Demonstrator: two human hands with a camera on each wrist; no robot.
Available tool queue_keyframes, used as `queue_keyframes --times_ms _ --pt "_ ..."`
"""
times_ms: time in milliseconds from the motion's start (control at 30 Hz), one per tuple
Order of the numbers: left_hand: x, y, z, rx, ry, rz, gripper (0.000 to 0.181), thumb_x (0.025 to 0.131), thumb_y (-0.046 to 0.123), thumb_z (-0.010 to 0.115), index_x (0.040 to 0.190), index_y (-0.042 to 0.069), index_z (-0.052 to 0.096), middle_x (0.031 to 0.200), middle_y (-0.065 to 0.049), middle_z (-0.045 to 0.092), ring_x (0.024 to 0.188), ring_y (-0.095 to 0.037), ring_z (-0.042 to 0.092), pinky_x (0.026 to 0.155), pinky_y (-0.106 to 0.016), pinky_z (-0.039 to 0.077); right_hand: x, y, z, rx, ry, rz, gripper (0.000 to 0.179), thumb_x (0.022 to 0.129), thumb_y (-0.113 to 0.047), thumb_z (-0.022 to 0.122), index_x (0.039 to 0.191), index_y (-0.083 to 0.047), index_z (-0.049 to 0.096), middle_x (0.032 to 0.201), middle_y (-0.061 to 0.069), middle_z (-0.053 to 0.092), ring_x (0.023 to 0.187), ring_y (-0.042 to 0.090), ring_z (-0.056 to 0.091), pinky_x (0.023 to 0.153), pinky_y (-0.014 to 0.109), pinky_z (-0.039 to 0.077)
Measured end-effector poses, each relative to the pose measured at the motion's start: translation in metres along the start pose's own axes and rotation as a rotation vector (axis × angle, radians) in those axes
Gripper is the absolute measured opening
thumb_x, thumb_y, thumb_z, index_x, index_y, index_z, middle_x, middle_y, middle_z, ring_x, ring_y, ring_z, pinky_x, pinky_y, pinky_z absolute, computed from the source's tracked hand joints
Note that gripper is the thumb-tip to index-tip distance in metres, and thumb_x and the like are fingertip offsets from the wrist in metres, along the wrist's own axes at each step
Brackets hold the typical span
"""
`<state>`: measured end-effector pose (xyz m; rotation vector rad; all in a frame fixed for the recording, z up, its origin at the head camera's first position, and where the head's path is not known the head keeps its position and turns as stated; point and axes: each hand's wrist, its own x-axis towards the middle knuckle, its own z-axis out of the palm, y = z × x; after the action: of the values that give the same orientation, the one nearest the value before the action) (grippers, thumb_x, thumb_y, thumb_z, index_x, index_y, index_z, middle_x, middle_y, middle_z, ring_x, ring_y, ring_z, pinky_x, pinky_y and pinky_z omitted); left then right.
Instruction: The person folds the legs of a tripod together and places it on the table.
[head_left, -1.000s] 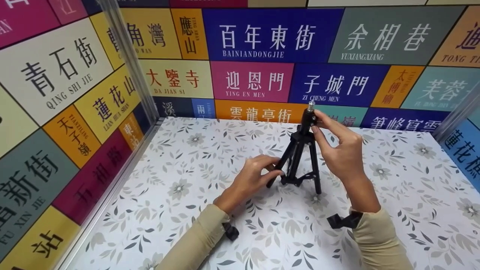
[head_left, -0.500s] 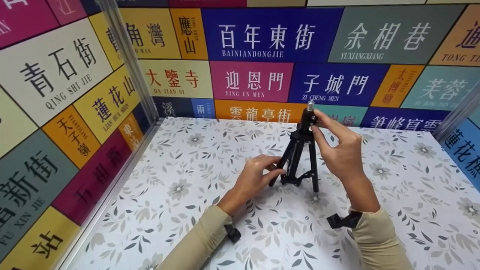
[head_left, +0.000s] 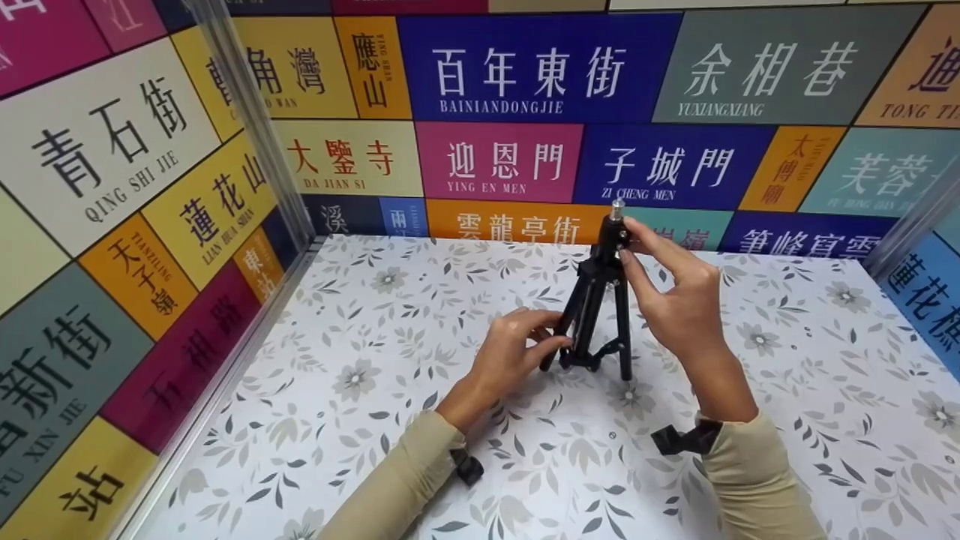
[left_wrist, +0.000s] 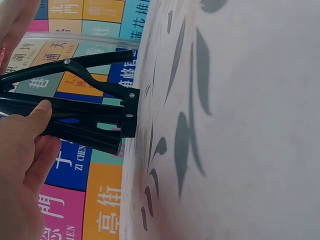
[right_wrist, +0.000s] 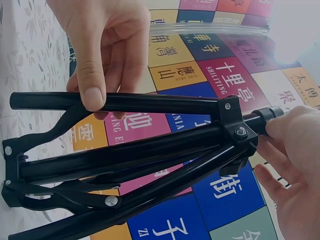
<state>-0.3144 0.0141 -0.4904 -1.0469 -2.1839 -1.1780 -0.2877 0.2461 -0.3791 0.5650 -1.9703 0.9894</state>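
Note:
A small black tripod (head_left: 590, 319) stands nearly upright over the table, with a silver screw (head_left: 616, 210) at its top. Its legs are partly spread, joined by hinged braces (right_wrist: 65, 196) to a lower bracket (left_wrist: 129, 114). Thumb and fingers of my left hand (head_left: 510, 352) pinch the left leg (right_wrist: 150, 103) low down, near its brace. Up top, my right hand (head_left: 681, 300) pinches the black collar (right_wrist: 269, 120) under the screw. Whether the feet touch the table cannot be told.
A white table (head_left: 360, 450) with a grey leaf and flower pattern lies beneath. Coloured panels (head_left: 540, 67) with Chinese lettering wall it in at the back and sides. A black strap mount (head_left: 686, 439) sits on the right wrist, another (head_left: 469, 469) on the left.
The tripod's legs have drawn slightly closer together, the left one inward with my left hand. The tripod's top and my right hand have shifted a little to the left.

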Motion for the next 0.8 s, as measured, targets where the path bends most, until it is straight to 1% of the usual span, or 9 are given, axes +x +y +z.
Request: queue_keyframes --times_ms 100,300,433,667,733,800 --pt "0.0004 0.0000 0.0008 -0.005 0.001 -0.007 0.028 0.097 0.022 0.083 0.121 0.007 0.079 0.111 -0.006 0.084 0.093 -0.019 0.081 0.082 -0.011 0.063 0.0003 0.0001 -0.0002 0.003 -0.002 -0.004 0.046 0.101 -0.008 0.077 0.145 -0.021 0.071 0.131 -0.001 0.079 0.114 0.005 0.076 0.108 0.017 0.057" --pt "0.0017 -0.0004 0.0033 -0.012 -0.005 -0.013 0.028 0.097 0.023 0.083 0.120 0.007 0.079 0.110 -0.006 0.084 0.095 -0.017 0.080 0.083 -0.012 0.063 0.0005 0.0005 -0.0004 0.007 0.000 -0.007 0.045 0.100 -0.008 0.077 0.144 -0.019 0.072 0.131 -0.001 0.079 0.114 0.004 0.076 0.108 0.017 0.057" --pt "0.0014 -0.0003 0.0036 -0.020 -0.009 -0.025 0.029 0.097 0.023 0.083 0.121 0.008 0.079 0.111 -0.005 0.084 0.098 -0.016 0.080 0.083 -0.012 0.063 -0.0002 0.0006 0.0008 0.013 -0.001 -0.001 0.046 0.100 -0.007 0.077 0.144 -0.020 0.072 0.132 -0.001 0.079 0.114 0.006 0.077 0.108 0.016 0.057" --pt "0.0024 -0.0007 0.0044 -0.044 0.000 -0.024 0.029 0.096 0.022 0.083 0.121 0.007 0.079 0.110 -0.005 0.084 0.098 -0.017 0.079 0.083 -0.012 0.064 -0.0001 0.0004 0.0005 0.015 -0.012 -0.001 0.048 0.100 -0.005 0.077 0.145 -0.020 0.071 0.130 0.003 0.079 0.112 0.020 0.080 0.106 0.016 0.058" --pt "0.0032 -0.0006 0.0046 -0.048 0.000 -0.026 0.029 0.096 0.023 0.083 0.121 0.007 0.079 0.111 -0.005 0.084 0.099 -0.017 0.079 0.084 -0.012 0.063 0.0002 0.0002 0.0001 0.016 -0.007 -0.001 0.048 0.100 -0.005 0.077 0.145 -0.020 0.071 0.130 0.003 0.080 0.111 0.019 0.080 0.106 0.016 0.058" --pt "0.0036 -0.0004 0.0049 -0.050 -0.004 -0.031 0.029 0.097 0.023 0.083 0.121 0.007 0.079 0.112 -0.006 0.084 0.099 -0.017 0.079 0.084 -0.011 0.063 0.0003 0.0001 -0.0001 0.015 -0.005 -0.001 0.049 0.100 -0.006 0.077 0.146 -0.023 0.070 0.130 0.002 0.079 0.112 0.014 0.079 0.106 0.016 0.058"
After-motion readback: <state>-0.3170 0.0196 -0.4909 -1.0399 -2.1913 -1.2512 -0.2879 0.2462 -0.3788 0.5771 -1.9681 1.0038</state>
